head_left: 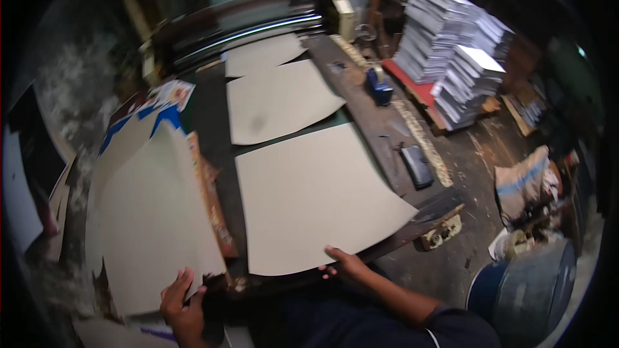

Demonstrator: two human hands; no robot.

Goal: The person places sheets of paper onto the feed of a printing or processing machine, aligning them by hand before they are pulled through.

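Note:
A large beige cardboard sheet (316, 203) lies on the near part of a dark machine bed. My right hand (345, 265) is closed on its near edge, thumb on top and fingers beneath. Farther along the bed lie two more beige sheets, a middle one (280, 103) and a far one (264, 55) close to the roller. On the left, a stack of beige sheets (151, 219) has its near corner beside my left hand (182, 306). That hand appears empty, its thumb apart from the fingers; whether it touches the stack I cannot tell.
A roller (251, 32) crosses the bed's far end. A blue tape dispenser (379, 87) and a dark wallet-like case (417, 166) rest on the right side. Tall paper stacks (432, 32) stand beyond. At lower right is a blue drum (522, 293), near a sack (523, 183).

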